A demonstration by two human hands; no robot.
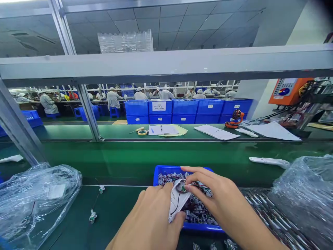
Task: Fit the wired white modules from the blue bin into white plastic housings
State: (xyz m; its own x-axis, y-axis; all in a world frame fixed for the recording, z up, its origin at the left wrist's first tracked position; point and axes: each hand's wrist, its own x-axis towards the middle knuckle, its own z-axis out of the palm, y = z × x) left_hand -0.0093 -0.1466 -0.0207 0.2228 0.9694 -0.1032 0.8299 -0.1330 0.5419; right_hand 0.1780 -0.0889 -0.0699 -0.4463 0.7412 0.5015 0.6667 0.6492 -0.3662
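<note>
My left hand [148,222] clenches a white plastic strip [177,201], its long axis running away from me above the blue bin [203,227], while my right hand [218,198] seems to pinch the small wired part [185,188] at its far end, closer to that hand.

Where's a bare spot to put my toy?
Dark green bench shows between the clear plastic bag and the blue plastic bin. Green belt shows behind the bin. Crowded: the bin's small metal wired parts, around the left hand and right hand.

Left hand [148,222] and right hand [218,198] hold a white wired part [178,198] above a blue bin [166,172].
</note>
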